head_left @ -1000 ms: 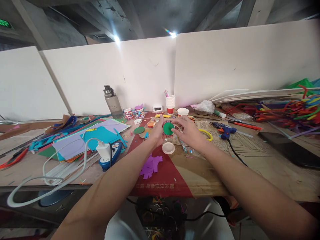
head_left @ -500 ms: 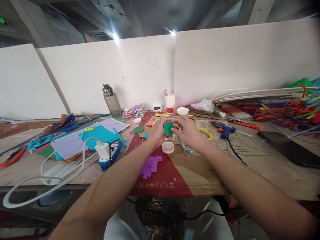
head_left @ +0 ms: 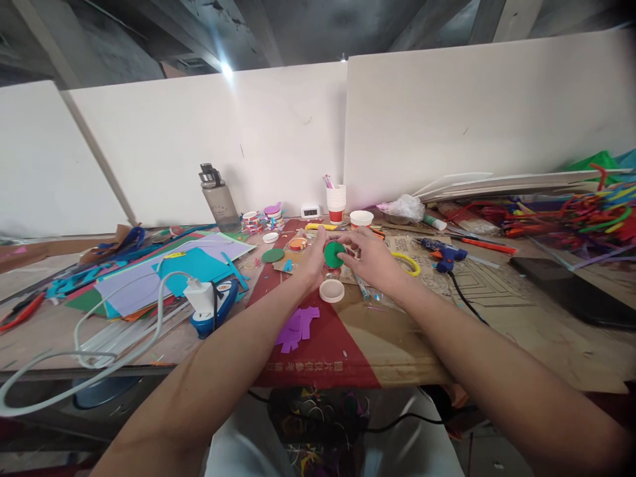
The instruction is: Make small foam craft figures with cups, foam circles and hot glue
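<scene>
A small green disc (head_left: 332, 255) is held up between my two hands over the middle of the table. My left hand (head_left: 315, 258) closes on its left edge, and my right hand (head_left: 370, 260) pinches its right side with thumb and fingers. Just below lies a shallow round off-white cap or ring (head_left: 332, 292). Closer to me are purple paper strips (head_left: 298, 326) on a red and brown cardboard sheet (head_left: 318, 368). A darker green circle (head_left: 273, 256) and an orange-topped round piece (head_left: 297, 244) lie beyond my left hand.
Left are a blue power socket (head_left: 218, 311) with a white cable, coloured paper (head_left: 191, 271) and a bottle (head_left: 220, 202). Paper cups (head_left: 336, 202) stand at the back. To the right lie yellow tape (head_left: 411, 265), a blue glue gun (head_left: 448, 257) and a black phone-like slab (head_left: 571, 291).
The whole view has shifted slightly. My hands stay around the green disc, with hardly any movement of the fingers.
</scene>
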{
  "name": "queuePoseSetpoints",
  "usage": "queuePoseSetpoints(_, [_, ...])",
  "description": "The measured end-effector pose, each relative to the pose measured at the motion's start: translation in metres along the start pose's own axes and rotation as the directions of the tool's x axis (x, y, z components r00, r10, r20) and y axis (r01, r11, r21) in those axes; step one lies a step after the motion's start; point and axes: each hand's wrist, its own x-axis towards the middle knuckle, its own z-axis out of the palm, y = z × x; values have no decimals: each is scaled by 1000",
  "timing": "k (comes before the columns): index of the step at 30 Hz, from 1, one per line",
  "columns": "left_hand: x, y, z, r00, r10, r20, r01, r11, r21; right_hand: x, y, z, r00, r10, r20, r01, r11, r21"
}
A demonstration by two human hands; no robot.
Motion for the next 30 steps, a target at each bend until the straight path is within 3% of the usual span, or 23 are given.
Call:
queuePoseSetpoints(24, [-1, -3, 2, 1000, 11, -1, -11, 999, -30, 2, 4, -1, 1000, 22, -18, -22, 1000, 22])
queuePoseSetpoints(30, [-6, 12, 9, 993, -118, 24, 119, 992, -42, 2, 5, 0, 997, 82, -11, -81, 995, 51])
